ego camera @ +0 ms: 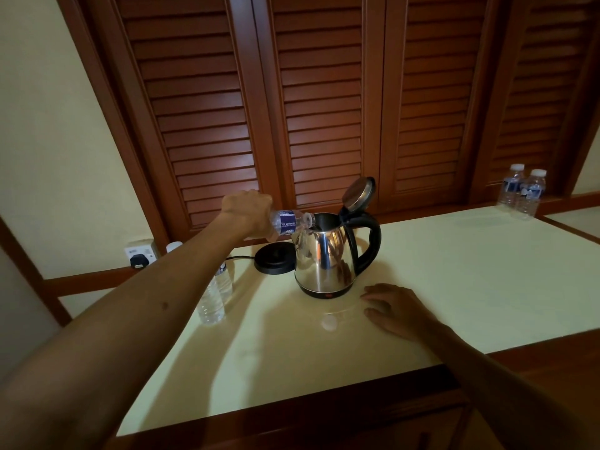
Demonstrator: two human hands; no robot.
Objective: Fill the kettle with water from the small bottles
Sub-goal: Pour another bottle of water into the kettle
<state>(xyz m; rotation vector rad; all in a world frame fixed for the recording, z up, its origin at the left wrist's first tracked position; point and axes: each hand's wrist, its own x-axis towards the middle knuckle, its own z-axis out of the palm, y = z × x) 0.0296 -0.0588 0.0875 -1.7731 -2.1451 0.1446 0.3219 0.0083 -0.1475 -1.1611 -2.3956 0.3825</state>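
Note:
A steel kettle [324, 258] with a black handle stands on the pale table [454, 271], its lid [358, 193] flipped up. My left hand [248, 212] grips a small water bottle [290, 222] with a blue label, tipped sideways with its open neck over the kettle's mouth. My right hand [394, 308] rests flat on the table, just right of the kettle's base, holding nothing. A white bottle cap [329, 322] lies on the table in front of the kettle.
The black kettle base [274, 259] sits behind the kettle on the left, its cord running to a wall socket [139, 254]. Two clear bottles [216, 293] stand under my left forearm. Two capped bottles [521, 191] stand at the far right. Wooden louvred doors rise behind.

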